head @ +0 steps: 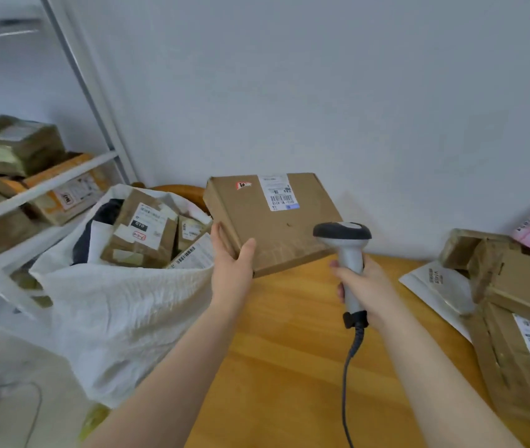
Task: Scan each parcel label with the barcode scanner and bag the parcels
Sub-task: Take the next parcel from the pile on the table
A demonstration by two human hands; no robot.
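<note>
Left grip on parcel, label seemingly illegible

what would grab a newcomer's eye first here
The flat brown box at centre, gripped by the left hand with its label up. Just right, the right hand holds a grey scanner above the wooden table. At left, a white sack holds labelled parcels.

Soft even daylight; left edge blurred, warped.
</note>
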